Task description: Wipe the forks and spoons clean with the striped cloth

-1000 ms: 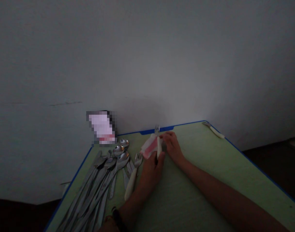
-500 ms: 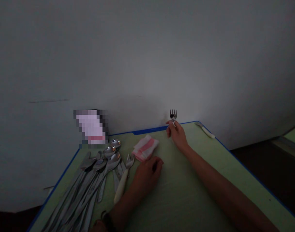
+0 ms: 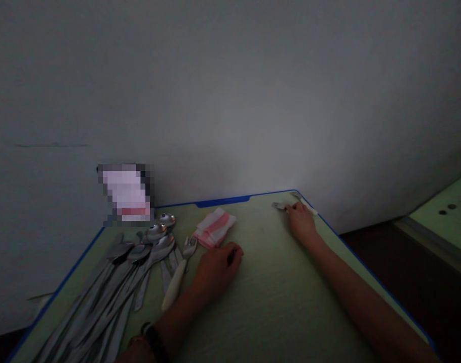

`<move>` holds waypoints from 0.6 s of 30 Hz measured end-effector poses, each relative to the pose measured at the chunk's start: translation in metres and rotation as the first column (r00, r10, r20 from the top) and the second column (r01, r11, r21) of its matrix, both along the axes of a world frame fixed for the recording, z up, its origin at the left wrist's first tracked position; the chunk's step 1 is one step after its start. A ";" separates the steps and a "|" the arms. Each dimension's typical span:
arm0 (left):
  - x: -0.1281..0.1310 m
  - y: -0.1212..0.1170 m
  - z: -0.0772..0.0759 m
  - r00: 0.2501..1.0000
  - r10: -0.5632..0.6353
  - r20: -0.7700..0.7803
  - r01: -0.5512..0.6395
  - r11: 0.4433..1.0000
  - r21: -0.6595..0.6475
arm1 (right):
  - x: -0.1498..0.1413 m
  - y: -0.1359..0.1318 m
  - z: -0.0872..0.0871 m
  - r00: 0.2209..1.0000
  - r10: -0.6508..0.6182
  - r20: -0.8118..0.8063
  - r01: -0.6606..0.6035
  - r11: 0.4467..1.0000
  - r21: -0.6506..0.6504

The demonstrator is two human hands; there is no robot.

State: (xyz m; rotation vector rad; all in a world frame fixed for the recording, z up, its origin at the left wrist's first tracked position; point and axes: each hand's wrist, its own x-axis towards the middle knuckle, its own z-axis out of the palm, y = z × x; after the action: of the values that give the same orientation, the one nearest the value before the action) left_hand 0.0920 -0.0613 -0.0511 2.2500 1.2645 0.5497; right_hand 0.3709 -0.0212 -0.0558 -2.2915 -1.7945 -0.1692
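Observation:
At the far right of the table, my right hand (image 3: 301,222) is closed on a metal fork (image 3: 279,205), whose tines point left, low over the tabletop. Most of that fork is hidden by the fingers. Just beyond the hand lies a white-handled utensil (image 3: 309,207) along the blue edge. My left hand (image 3: 219,266) rests on the table with its fingers curled in and nothing seen in them. Close behind it is a folded pink-and-white cloth (image 3: 215,227). A white-handled fork (image 3: 174,282) lies beside my left wrist.
Several metal spoons and other cutlery (image 3: 102,307) are heaped along the left side of the green table (image 3: 276,302). A blurred-out phone-like object (image 3: 126,194) leans on the wall at the back left. The wall (image 3: 230,101) stands behind the table's blue rim.
My right hand has moved right and down with the fork, from upright near the back edge to lying low beside the white-handled utensil. The left hand stays by the cloth. The view has turned slightly right.

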 end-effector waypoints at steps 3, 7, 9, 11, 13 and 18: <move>0.001 -0.001 0.000 1.000 -0.014 -0.015 0.014 1.000 0.008 | 0.016 0.010 0.004 0.999 -0.001 0.054 0.002 1.000 -0.028; 0.000 -0.001 0.001 1.000 -0.018 -0.025 0.019 1.000 0.021 | 0.030 0.018 0.005 0.993 0.009 0.117 -0.004 0.999 -0.041; 0.000 -0.001 0.001 0.999 -0.020 -0.026 0.021 1.000 0.023 | 0.033 0.016 0.003 0.988 0.017 0.151 -0.010 0.999 -0.051; -0.001 -0.001 0.000 0.999 -0.021 -0.029 0.022 0.999 0.024 | 0.033 0.011 0.001 0.983 0.018 0.183 -0.007 0.998 -0.059; -0.001 0.000 -0.001 0.999 -0.023 -0.034 0.024 0.999 0.025 | 0.033 0.007 0.000 0.977 0.009 0.214 0.004 0.998 -0.059; 0.000 0.000 -0.002 0.998 -0.029 -0.050 0.030 0.999 0.024 | 0.032 0.010 0.003 0.965 0.001 0.263 0.014 0.998 -0.058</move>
State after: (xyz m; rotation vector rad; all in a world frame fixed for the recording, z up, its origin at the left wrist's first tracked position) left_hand 0.0922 -0.0611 -0.0529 2.3126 1.2526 0.5038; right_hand 0.4024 -0.0114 -0.0531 -2.4124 -1.9387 -0.4466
